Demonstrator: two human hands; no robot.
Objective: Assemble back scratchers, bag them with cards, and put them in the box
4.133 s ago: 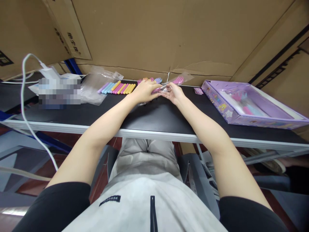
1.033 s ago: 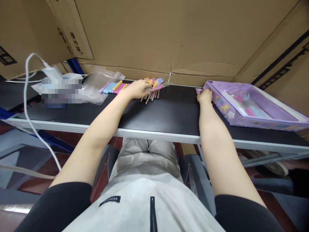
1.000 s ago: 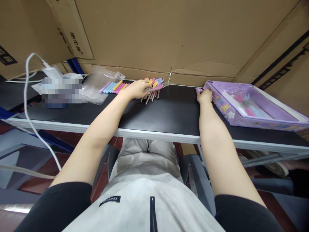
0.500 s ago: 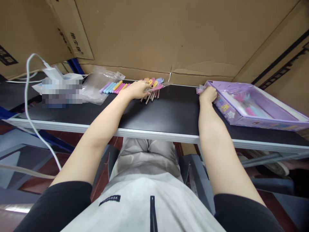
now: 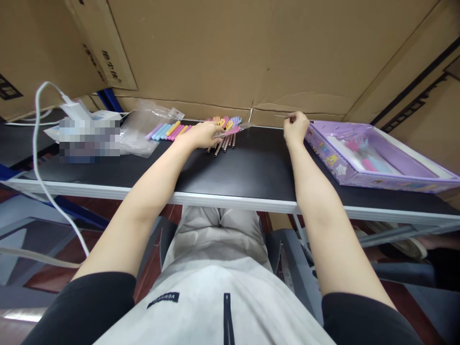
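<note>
A pink piece in a clear wrapper [image 5: 234, 130] is held in the left grip [image 5: 207, 134]. Just beside that grip lie coloured claws [image 5: 235, 120] and metal rods [image 5: 224, 144]; to its left, coloured sticks [image 5: 172, 130]. The right grip [image 5: 296, 129] pinches a thin strip [image 5: 281, 115], near a purple box [image 5: 325, 151] on its right.

The person wears black sleeves [image 5: 86, 304], which end above the elbows [image 5: 138, 218]; the forearms [image 5: 316, 191], the left hand [image 5: 204, 134] and the right hand [image 5: 296, 128] are bare. The upper garment [image 5: 199, 297] is light grey, with a small black label [image 5: 163, 300] bearing pale letters, and a narrow black strip [image 5: 227, 318]. The trousers [image 5: 201, 225] are light greyish, with creases.
</note>
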